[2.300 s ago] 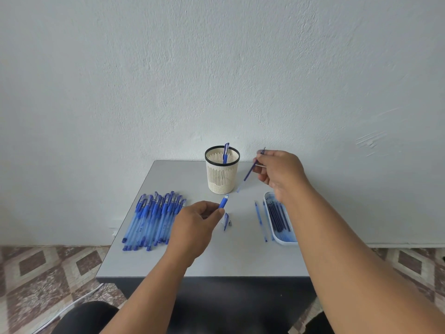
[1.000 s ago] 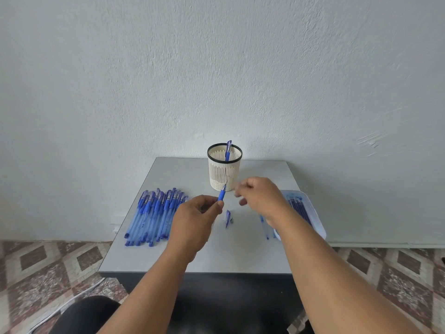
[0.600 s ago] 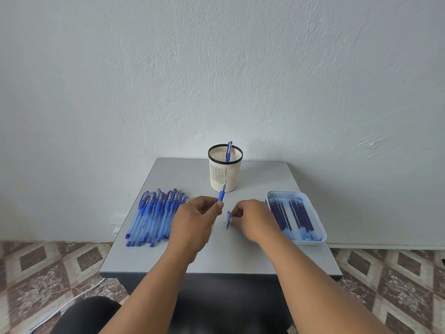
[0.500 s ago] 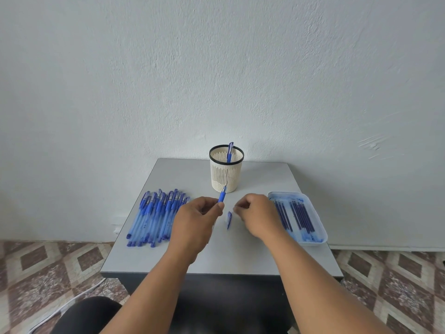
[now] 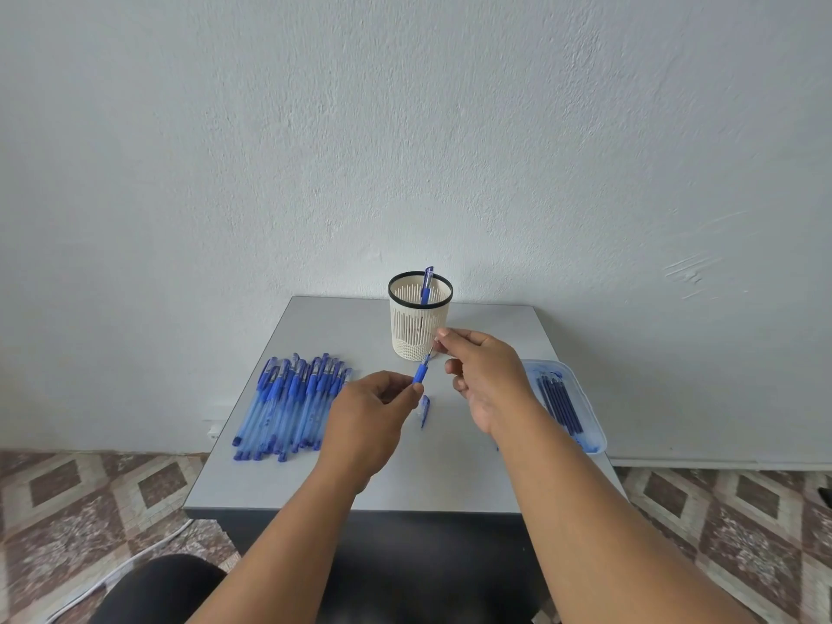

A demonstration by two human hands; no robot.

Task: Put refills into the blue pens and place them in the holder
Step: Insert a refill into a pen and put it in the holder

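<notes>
L hand [image 5: 367, 418] grips a blue pen [image 5: 420, 372] w/ fingers curled round the barrel; only the blue grip end sticks out past the thumb, pointing up & away toward the holder [image 5: 419, 322]. R hand [image 5: 484, 376] pinches the pen's thin tip end betw. thumb & forefinger, other fingers loosely curled. Both hands are above the middle of the grey worktop [image 5: 315, 479], close together, joined only via the pen.

Holder: cream slotted cup w/ black rim, upright at the back-centre of the worktop, near the wall [image 5: 405, 128]. One finished pen [image 5: 426, 286] stands in it, leaning on the rim, cap end above the top. The R fingertips look to be just in front of the holder's lower wall; can't tell if touching.

Loose pen cap [image 5: 423, 409] lies on the worktop just below the held pen, betw. the two hands.

Pile of blue pens [image 5: 290, 405] lies on the L side of the worktop, roughly parallel, caps toward the wall.

Tray [image 5: 590, 425], pale blue, on the R edge of the worktop, partly hidden by the R forearm; dark blue refills [image 5: 560, 400] lie in it lengthwise.

Patterned tile floor [image 5: 90, 497] either side, white cable [image 5: 135, 562] on it at L.
</notes>
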